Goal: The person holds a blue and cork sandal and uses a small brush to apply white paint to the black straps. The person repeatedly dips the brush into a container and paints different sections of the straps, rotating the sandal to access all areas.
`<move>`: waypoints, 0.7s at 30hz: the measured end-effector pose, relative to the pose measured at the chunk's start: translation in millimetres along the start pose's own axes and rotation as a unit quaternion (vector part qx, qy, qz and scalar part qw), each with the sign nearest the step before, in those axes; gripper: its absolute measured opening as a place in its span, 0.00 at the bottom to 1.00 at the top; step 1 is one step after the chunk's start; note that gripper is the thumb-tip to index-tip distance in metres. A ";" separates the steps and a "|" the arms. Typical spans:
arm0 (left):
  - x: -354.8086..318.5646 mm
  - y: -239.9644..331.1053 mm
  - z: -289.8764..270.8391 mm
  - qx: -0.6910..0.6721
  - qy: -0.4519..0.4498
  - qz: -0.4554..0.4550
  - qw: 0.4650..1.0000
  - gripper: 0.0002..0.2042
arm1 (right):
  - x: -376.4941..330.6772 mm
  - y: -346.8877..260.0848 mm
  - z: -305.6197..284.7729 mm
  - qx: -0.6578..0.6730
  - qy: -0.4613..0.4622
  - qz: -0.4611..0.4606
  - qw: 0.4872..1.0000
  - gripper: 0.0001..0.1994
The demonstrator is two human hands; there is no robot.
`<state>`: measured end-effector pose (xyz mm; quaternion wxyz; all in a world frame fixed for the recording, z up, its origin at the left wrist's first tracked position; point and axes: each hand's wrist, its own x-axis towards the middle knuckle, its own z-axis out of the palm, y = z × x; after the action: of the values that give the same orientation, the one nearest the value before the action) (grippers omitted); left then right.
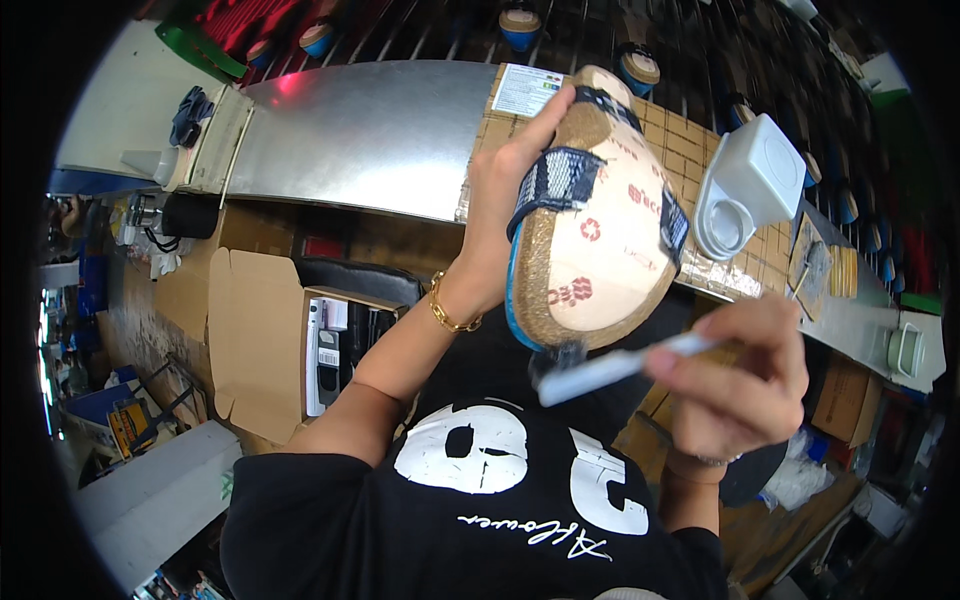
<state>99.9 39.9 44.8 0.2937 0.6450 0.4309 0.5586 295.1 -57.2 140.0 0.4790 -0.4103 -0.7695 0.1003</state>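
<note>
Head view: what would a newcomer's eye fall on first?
Probably the pale, sole-shaped shoe piece at the centre, held by the left hand. Next, the pale-handled brush in the right hand, by the piece's lower edge. Then the gold bracelet on the left wrist.

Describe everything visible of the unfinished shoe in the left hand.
The unfinished shoe is held, underside up and tilted, by the left hand. Its cream sole board bears red printing inside a rough brown rim; dark-and-white woven straps fold onto it. A blue edge shows beneath. A brush's dark bristles meet or nearly meet its near end.
</note>
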 end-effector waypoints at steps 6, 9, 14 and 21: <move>-4.1 -5.2 3.9 -0.140 -0.057 -0.118 0.981 0.33 | -4.4 12.1 2.0 0.037 0.012 0.065 0.997 0.20; -4.4 -12.6 8.7 -0.156 -0.061 -0.087 0.982 0.32 | -5.4 16.2 -3.7 0.108 0.019 0.015 0.994 0.20; -5.5 -15.8 8.6 -0.096 -0.087 -0.029 0.991 0.31 | -8.1 21.5 -8.3 0.102 -0.008 0.020 0.995 0.18; -6.4 1.2 5.4 -0.271 -0.084 -0.184 0.941 0.30 | -14.1 29.5 -9.8 0.129 0.031 0.094 0.987 0.15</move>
<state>105.3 34.3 41.8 0.5902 0.4950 0.3477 0.5344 321.8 -50.8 119.7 0.5397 -0.4183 -0.6933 0.2304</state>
